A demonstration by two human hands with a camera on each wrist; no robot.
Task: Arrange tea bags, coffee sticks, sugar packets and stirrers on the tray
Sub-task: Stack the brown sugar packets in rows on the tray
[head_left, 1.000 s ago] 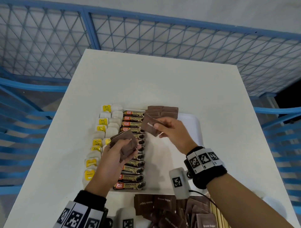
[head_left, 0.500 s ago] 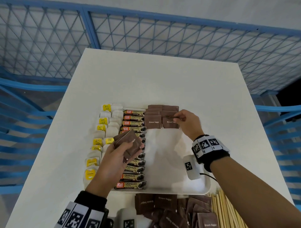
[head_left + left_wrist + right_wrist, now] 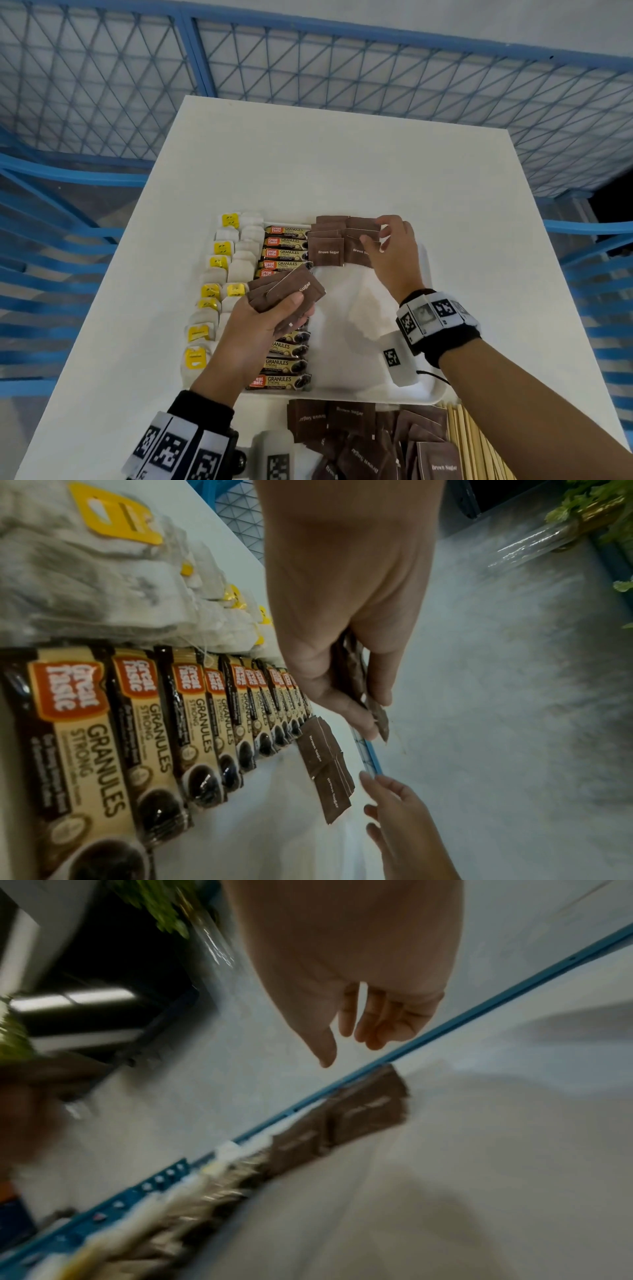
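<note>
Over the tray [image 3: 424,394], the left hand [image 3: 253,329] grips a fan of sugar packets [image 3: 287,291] while the right hand [image 3: 394,253], fingers loosely spread and empty, hovers by the laid packets [image 3: 327,251]; light, thin and probably slippery, they look best pinched by an edge, though the right wrist view is blurred.

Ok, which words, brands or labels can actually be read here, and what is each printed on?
"Great Taste GRANULES STRONG": coffee sticks in a row on the tray.
"Brown Sugar": sugar packets laid on the tray, and loose ones on the table.
"Sugar": top packet of the stack in the left hand.
Yellow tea bag tags: print too small.
Wristband markers: patterns, no words.
</note>
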